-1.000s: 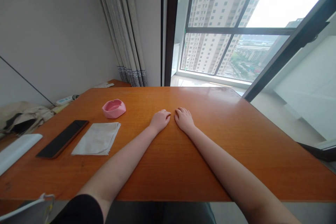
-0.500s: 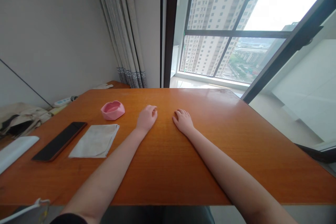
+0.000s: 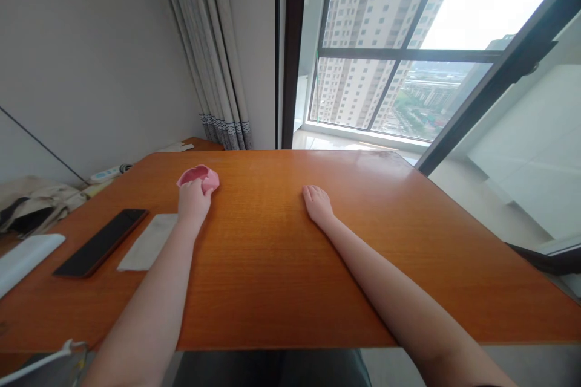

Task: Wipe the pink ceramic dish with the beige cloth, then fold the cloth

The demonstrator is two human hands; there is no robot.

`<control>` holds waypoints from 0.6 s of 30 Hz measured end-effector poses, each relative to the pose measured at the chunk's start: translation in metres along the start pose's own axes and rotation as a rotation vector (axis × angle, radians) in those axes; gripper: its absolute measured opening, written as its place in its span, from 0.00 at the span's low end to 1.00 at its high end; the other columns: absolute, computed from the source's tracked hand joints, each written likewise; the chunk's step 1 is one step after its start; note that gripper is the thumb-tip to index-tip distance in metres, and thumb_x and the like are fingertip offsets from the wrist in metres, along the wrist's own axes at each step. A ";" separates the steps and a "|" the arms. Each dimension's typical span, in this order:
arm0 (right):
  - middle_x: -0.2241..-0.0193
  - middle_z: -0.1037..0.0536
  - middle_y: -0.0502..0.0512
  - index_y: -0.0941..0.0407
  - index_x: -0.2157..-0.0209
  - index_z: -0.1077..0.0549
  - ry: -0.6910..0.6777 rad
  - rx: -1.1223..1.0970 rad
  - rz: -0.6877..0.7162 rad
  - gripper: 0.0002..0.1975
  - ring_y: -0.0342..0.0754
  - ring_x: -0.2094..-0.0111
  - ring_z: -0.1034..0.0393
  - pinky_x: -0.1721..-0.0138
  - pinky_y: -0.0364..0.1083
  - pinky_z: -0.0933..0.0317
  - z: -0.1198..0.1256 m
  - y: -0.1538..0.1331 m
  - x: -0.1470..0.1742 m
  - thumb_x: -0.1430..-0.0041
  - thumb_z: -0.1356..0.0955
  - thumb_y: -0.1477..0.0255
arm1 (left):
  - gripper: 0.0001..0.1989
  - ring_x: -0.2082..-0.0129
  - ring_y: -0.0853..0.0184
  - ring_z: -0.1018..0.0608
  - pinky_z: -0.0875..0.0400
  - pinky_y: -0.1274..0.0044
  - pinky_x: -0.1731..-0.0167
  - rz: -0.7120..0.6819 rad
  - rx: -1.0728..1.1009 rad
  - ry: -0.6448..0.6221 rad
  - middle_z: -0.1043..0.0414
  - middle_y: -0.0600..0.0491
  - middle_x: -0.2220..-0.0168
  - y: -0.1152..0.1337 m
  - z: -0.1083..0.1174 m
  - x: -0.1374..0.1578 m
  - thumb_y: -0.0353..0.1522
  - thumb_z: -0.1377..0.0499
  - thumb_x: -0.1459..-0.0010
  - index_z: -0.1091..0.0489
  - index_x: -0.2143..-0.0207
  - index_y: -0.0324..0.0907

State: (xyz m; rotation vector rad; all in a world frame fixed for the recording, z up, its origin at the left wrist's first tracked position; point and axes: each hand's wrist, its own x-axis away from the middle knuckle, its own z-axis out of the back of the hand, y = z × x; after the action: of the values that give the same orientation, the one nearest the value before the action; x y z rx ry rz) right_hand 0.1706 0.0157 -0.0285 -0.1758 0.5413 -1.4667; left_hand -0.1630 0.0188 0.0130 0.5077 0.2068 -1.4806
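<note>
A pink ashtray (image 3: 210,179) with a faceted side and a notched rim is at the far left of the wooden table. My left hand (image 3: 194,199) grips its near rim, the fingers reaching over the edge and the thumb at the right side. Part of the ashtray is covered by that hand. My right hand (image 3: 319,204) rests palm down on the tabletop, holding nothing, its fingers lying side by side. Under my left forearm, partly hidden, is a folded grey-white cloth (image 3: 147,245).
Left of the cloth lies a dark phone-like slab (image 3: 102,243), and beyond it a white rounded object (image 3: 27,260). A power strip (image 3: 106,174) and crumpled fabric (image 3: 40,205) are past the left edge. The wooden table (image 3: 272,278) ends before a curtain (image 3: 213,60) and window.
My left hand has moved left from mid-table and taken hold of the ashtray, which has shifted slightly. My right hand stays in about the same spot, its fingers closer together.
</note>
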 end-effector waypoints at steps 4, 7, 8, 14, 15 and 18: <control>0.55 0.26 0.56 0.56 0.57 0.30 0.061 -0.130 -0.073 0.24 0.47 0.50 0.36 0.48 0.45 0.46 -0.001 0.003 -0.005 0.34 0.53 0.66 | 0.11 0.55 0.57 0.32 0.38 0.67 0.51 -0.145 0.087 0.027 0.32 0.44 0.60 0.043 0.008 0.001 0.34 0.47 0.43 0.35 0.61 0.36; 0.56 0.26 0.56 0.55 0.58 0.30 0.094 -0.209 -0.070 0.24 0.47 0.50 0.36 0.48 0.45 0.45 -0.004 0.006 -0.005 0.34 0.52 0.66 | 0.06 0.58 0.59 0.31 0.36 0.68 0.54 -0.317 0.262 -0.047 0.32 0.46 0.62 0.087 0.011 0.010 0.32 0.45 0.44 0.35 0.65 0.39; 0.56 0.26 0.57 0.56 0.58 0.30 0.111 -0.250 -0.063 0.24 0.48 0.51 0.35 0.48 0.46 0.45 -0.005 0.007 -0.005 0.35 0.52 0.65 | 0.04 0.58 0.59 0.31 0.35 0.68 0.54 -0.382 0.304 -0.086 0.32 0.47 0.62 0.101 0.011 0.014 0.31 0.45 0.44 0.35 0.66 0.39; 0.59 0.25 0.58 0.56 0.62 0.28 0.254 -0.562 -0.003 0.26 0.51 0.53 0.34 0.48 0.50 0.45 -0.014 0.018 -0.008 0.37 0.51 0.57 | 0.02 0.59 0.61 0.32 0.35 0.68 0.55 -0.654 0.420 -0.263 0.32 0.48 0.62 0.152 -0.004 0.043 0.29 0.44 0.45 0.35 0.68 0.40; 0.60 0.25 0.57 0.55 0.62 0.28 0.256 -0.605 -0.001 0.27 0.51 0.54 0.34 0.48 0.50 0.45 -0.016 0.020 -0.009 0.37 0.50 0.56 | 0.02 0.60 0.62 0.32 0.35 0.68 0.56 -0.664 0.425 -0.271 0.32 0.48 0.62 0.154 -0.007 0.046 0.29 0.44 0.45 0.35 0.68 0.40; 0.61 0.24 0.56 0.54 0.64 0.27 0.236 -0.698 -0.014 0.27 0.51 0.54 0.33 0.48 0.51 0.45 -0.018 0.022 -0.011 0.38 0.49 0.54 | 0.02 0.60 0.62 0.32 0.35 0.68 0.56 -0.669 0.414 -0.268 0.33 0.48 0.62 0.155 -0.012 0.050 0.29 0.44 0.45 0.35 0.68 0.41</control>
State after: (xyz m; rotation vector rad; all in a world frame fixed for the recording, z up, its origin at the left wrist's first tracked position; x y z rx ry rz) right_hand 0.1820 0.0330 -0.0505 -0.5571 1.2364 -1.2671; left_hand -0.0044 -0.0191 0.0112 0.5925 -0.1677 -2.2479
